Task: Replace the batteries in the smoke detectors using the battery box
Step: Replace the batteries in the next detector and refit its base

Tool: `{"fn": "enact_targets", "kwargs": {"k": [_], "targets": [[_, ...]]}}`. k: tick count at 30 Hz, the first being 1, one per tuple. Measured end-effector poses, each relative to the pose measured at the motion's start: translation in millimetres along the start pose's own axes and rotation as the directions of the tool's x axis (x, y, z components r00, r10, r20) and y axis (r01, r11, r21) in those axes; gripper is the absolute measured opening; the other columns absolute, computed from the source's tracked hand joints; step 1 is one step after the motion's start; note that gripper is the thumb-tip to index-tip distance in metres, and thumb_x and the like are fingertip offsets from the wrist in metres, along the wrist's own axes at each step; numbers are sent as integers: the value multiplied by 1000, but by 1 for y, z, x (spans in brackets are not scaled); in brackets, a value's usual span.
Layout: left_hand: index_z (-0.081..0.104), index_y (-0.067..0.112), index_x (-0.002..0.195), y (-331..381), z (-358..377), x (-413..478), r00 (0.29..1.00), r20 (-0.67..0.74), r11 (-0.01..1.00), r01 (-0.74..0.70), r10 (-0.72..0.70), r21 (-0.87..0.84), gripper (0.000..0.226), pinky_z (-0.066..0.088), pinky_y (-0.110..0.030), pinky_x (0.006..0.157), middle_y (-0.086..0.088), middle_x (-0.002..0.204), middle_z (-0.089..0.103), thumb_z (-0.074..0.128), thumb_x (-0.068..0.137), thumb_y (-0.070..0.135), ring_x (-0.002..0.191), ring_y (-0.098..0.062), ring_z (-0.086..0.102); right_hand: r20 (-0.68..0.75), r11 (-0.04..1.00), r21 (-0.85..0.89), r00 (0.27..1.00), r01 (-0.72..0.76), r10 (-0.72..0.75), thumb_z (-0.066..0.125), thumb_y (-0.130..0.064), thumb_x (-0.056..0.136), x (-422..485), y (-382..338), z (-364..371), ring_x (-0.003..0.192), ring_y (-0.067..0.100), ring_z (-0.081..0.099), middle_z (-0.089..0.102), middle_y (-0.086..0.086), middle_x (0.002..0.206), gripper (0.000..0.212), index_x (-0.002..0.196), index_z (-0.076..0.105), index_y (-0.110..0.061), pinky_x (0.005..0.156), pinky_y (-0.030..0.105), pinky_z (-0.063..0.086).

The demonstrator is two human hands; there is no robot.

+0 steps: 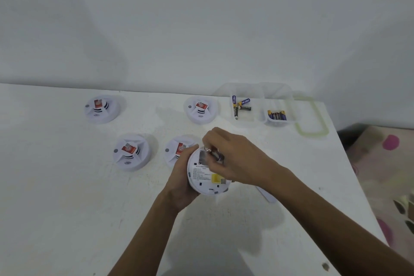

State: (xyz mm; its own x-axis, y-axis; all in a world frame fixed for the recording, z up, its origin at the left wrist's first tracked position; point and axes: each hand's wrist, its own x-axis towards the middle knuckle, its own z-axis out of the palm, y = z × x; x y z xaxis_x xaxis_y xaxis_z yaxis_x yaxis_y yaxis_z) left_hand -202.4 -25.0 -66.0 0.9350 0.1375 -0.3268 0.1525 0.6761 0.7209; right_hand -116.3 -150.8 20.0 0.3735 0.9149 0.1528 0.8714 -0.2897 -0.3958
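Five white round smoke detectors are in view. Four sit face up on the white counter (67, 208), each with a red label on its raised centre: one far left (102, 108), one far middle (200, 108), one near left (131, 151), and one near middle (173, 149) that is partly hidden behind the held unit. The fifth detector (206, 177) is lifted off the counter, turned so that its back faces up. The back shows printed text and a small yellow tab (216, 178).

The left hand (181, 186) grips this detector by its left rim, with the fingers curled under it and the thumb on the edge. The right hand (235, 157) reaches over the upper part of the back. Its fingertips are pinched together on a battery (216, 154) at the compartment opening, though that spot is blurred.

The clear plastic battery box (261, 89) stands at the far right of the counter, just beside the far middle detector, and has two compartments. The left compartment holds four loose batteries (245, 108), two blue and yellow and two dark, lying crossed. The right compartment holds a tight row of about four purple and gold batteries (277, 115). One clear lid with a green seal (312, 133) lies flat against the box's right side.

One thin white plastic piece (267, 196) lies on the counter under the right forearm.
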Motion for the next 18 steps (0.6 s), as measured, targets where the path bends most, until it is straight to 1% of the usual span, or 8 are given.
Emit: {"fn": "enact_targets", "kwargs": {"k": [1, 3, 6, 8, 10, 12, 14, 18], "targets": [[61, 12, 110, 1, 1, 2, 1000, 14, 1000, 20, -20, -18, 65, 50, -55, 86, -24, 111, 61, 74, 64, 56, 94, -39, 62, -26, 994, 95, 998, -48, 51, 59, -18, 88, -1, -1, -6, 62, 11, 45, 50, -3, 85, 20, 93, 41, -21, 53, 23, 38], [61, 9, 118, 3, 3, 6, 990, 82, 992, 118, -113, -55, 55, 47, -59, 88, -30, 122, 55, 53, 83, 51, 105, -51, 54, -45, 945, 294, 986, -141, 161, 61, -13, 86, -1, 3, -20, 63, 7, 43, 56, -3, 84, 17, 90, 45, -18, 57, 22, 40], [39, 0, 139, 5, 3, 10, 959, 120, 955, 270, -256, -124, 65, 51, -53, 83, -36, 138, 39, 28, 95, 47, 119, -55, 40, 31, 830, 439, 929, -344, 369, 61, -10, 87, 2, 23, -42, 59, 3, 47, 59, -4, 80, 19, 95, 48, -21, 55, 15, 43], [37, 0, 140, 6, 2, 12, 952, 124, 944, 295, -278, -149, 66, 51, -49, 80, -35, 137, 40, 30, 94, 47, 117, -52, 45, 92, 752, 439, 857, -492, 507, 60, -10, 86, 4, 50, -54, 59, 2, 52, 60, -4, 81, 18, 99, 52, -18, 52, 14, 41], [44, 1, 134, 8, 3, 14, 955, 137, 949, 281, -262, -144, 65, 53, -48, 76, -31, 127, 51, 34, 90, 48, 106, -48, 56, 134, 675, 418, 777, -607, 616, 61, -9, 84, 5, 82, -61, 62, 11, 49, 58, 0, 80, 15, 98, 56, -14, 54, 21, 39], [47, 2, 132, 9, 5, 14, 953, 178, 951, 271, -244, -147, 64, 55, -48, 73, -29, 119, 57, 32, 88, 47, 98, -46, 62, 159, 576, 475, 708, -665, 688, 60, -4, 83, 6, 115, -65, 63, 19, 46, 56, 6, 75, 12, 93, 58, -11, 57, 27, 40], [49, 1, 129, 11, 8, 14, 952, 194, 953, 268, -239, -142, 63, 55, -48, 72, -28, 114, 61, 28, 91, 47, 95, -45, 63, 159, 485, 519, 637, -704, 754, 59, -2, 83, 7, 145, -66, 61, 21, 47, 55, 11, 77, 11, 89, 58, -10, 58, 27, 44], [44, -1, 134, 10, 6, 12, 956, 172, 952, 265, -238, -152, 65, 54, -49, 75, -32, 126, 51, 26, 94, 47, 105, -48, 56, 107, 427, 461, 526, -778, 844, 58, 0, 83, 11, 187, -64, 65, 21, 51, 53, 9, 79, 12, 94, 56, -6, 56, 26, 53]]}}
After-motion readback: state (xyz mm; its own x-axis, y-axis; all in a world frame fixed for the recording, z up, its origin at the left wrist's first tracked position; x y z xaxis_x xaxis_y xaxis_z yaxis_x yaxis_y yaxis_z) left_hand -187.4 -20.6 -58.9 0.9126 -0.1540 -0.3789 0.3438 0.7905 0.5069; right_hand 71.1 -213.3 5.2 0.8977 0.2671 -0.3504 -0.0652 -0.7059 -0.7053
